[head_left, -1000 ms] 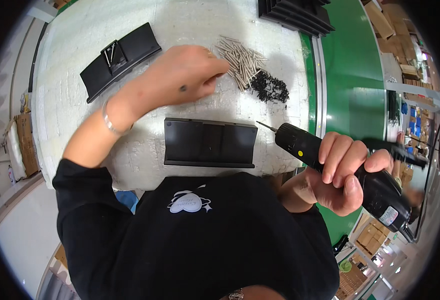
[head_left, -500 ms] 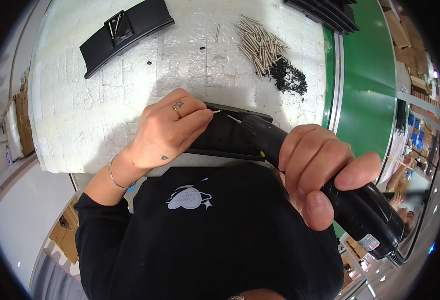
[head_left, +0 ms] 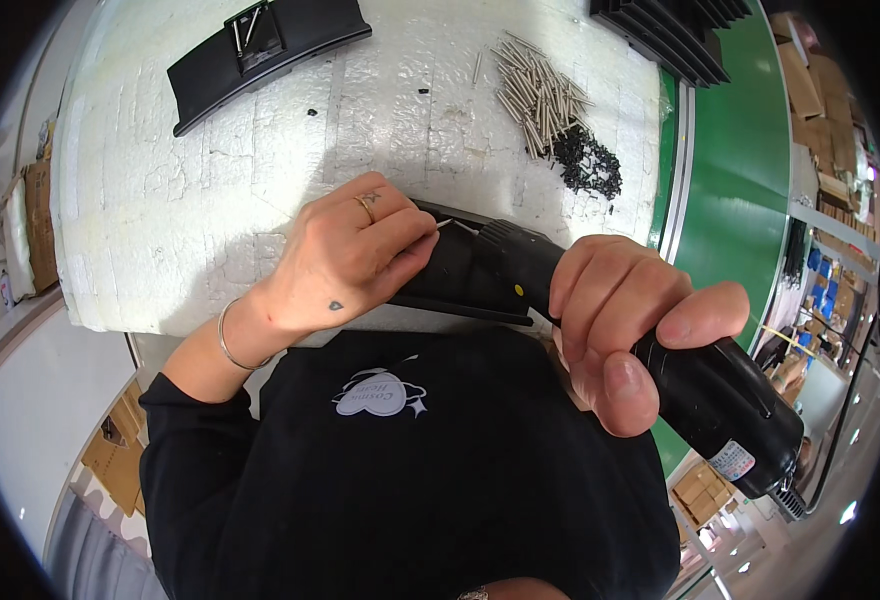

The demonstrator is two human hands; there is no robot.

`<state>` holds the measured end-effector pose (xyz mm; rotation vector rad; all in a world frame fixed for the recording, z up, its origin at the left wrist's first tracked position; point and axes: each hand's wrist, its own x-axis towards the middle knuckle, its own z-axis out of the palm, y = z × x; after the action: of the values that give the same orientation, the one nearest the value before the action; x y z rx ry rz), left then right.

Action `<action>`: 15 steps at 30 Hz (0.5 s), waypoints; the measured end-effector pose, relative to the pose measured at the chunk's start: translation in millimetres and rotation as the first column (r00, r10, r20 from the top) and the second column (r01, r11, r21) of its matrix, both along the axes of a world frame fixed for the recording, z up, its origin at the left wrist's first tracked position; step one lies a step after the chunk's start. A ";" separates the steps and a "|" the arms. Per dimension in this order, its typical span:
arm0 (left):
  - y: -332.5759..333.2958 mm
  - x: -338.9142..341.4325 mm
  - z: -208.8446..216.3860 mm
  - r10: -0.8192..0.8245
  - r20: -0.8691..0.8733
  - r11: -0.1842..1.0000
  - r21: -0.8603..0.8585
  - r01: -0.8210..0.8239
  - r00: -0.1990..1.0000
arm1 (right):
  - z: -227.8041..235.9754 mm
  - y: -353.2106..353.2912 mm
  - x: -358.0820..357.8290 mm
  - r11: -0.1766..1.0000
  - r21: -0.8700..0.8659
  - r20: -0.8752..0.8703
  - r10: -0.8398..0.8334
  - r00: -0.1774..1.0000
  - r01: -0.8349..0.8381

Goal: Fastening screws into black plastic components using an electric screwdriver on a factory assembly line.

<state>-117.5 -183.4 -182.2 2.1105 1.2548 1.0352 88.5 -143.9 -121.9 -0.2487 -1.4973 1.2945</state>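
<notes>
My left hand, with a ring and a bangle, is closed in a pinch over a long black plastic part. From its fingertips sticks out the end of a thin metal pin. My right hand wraps round a black electric screwdriver with a yellow dot near its nose. The screwdriver's bit points left at the pin, close to its tip; whether they touch I cannot tell. Both hands hide parts of the black piece, which lies at the near edge of the white padded table top.
A similar curved black part with pins on it lies far left. At the far right are a pile of metal pins, a heap of small black screws and stacked black parts. A green surface borders the padded top.
The screwdriver has come left, its bit closer to the pin in my left hand. The table's contents sit slightly shifted in view, as the camera has moved a little.
</notes>
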 end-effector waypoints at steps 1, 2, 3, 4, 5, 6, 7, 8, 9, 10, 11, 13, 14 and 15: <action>0.6 0.4 -0.5 0.000 0.005 1.000 -0.007 0.000 1.000 | 0.2 1.7 -0.5 1.000 -0.001 0.004 0.001 1.000 -0.001; 1.2 0.8 -0.9 0.000 0.011 1.000 -0.014 0.001 1.000 | 0.7 3.5 -1.1 1.000 0.010 0.020 0.013 1.000 -0.013; 2.0 1.1 -1.6 -0.001 0.016 1.000 -0.015 0.001 1.000 | 1.4 5.2 -1.7 0.999 0.021 0.035 0.025 0.999 -0.026; 0.6 1.1 -2.4 -0.022 0.027 1.000 -0.022 0.023 0.999 | 1.5 6.2 -3.1 0.999 0.021 0.036 0.032 0.999 -0.033; -0.7 1.4 -3.4 -0.045 0.039 0.999 -0.028 0.046 0.998 | 2.2 7.3 -4.6 0.998 0.028 0.065 0.055 0.996 -0.056; -2.3 2.2 -5.8 -0.039 0.041 0.999 -0.028 0.040 0.998 | 2.9 8.8 -6.2 0.996 0.033 0.094 0.076 0.993 -0.080; -3.8 3.8 -8.1 -0.056 0.042 0.998 -0.031 0.057 0.998 | 4.9 11.3 -7.7 0.996 0.033 0.098 0.078 0.992 -0.082; -4.7 5.1 -9.3 -0.073 0.044 0.997 -0.033 0.075 0.996 | 6.8 14.8 -9.5 0.991 0.049 0.113 0.121 0.986 -0.127; -4.9 6.1 -9.2 -0.071 0.048 0.997 -0.034 0.073 0.996 | 9.1 17.7 -11.1 0.983 0.065 0.129 0.163 0.978 -0.172; -5.3 6.8 -9.5 -0.068 0.045 0.997 -0.029 0.069 0.997 | 11.6 20.0 -12.2 0.983 0.064 0.133 0.165 0.977 -0.175; -5.6 7.1 -9.8 -0.064 0.042 0.998 -0.024 0.065 0.997 | 14.2 22.4 -12.4 0.975 0.066 0.177 0.200 0.964 -0.214; -5.5 6.8 -9.6 -0.066 0.041 0.997 -0.032 0.067 0.997 | 16.3 23.8 -13.9 0.965 0.066 0.224 0.235 0.946 -0.255; -5.4 6.4 -9.5 -0.070 0.034 0.997 -0.039 0.071 0.997 | 16.9 23.6 -15.2 0.965 0.058 0.234 0.237 0.943 -0.257; -5.8 6.1 -9.9 -0.068 0.037 0.997 -0.037 0.069 0.997 | 17.3 23.5 -16.5 0.965 0.051 0.243 0.240 0.940 -0.259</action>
<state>-111.4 -189.3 -192.1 2.0823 1.1680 1.0065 72.0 -120.4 -104.6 -0.1657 -1.8267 1.4378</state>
